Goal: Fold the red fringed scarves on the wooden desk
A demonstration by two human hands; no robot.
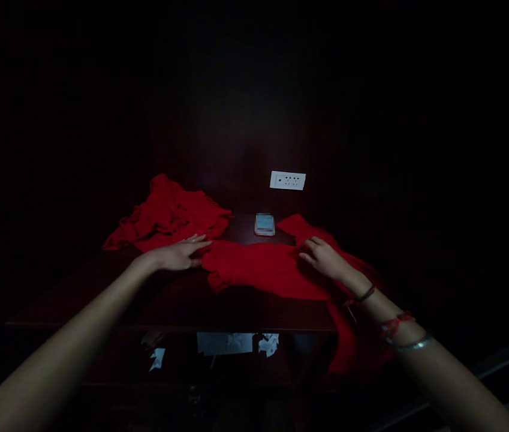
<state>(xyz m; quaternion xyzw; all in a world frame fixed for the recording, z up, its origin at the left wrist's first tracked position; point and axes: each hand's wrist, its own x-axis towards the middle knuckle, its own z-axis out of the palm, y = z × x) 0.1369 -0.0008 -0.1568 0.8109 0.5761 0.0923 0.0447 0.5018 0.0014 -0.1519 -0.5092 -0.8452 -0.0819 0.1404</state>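
A red garment [258, 264] lies stretched across the dark table, with a gathered, ruffled end on the left. Part of it spreads toward the back right, and another part hangs over the front right edge. My left hand [177, 255] is open at the ruffled end, fingers stretched out and touching the cloth. Over the garment's right part rests my right hand [324, 257], its fingers slightly bent and the thumb apart, with no cloth visibly gripped. Behind my left hand sits a crumpled heap of red cloth [173, 210].
A phone [264, 224] with a lit screen lies at the back of the table [146, 303]. A white wall socket [288, 180] is mounted above it. Papers [225, 343] show on a shelf under the tabletop. The surroundings are very dark.
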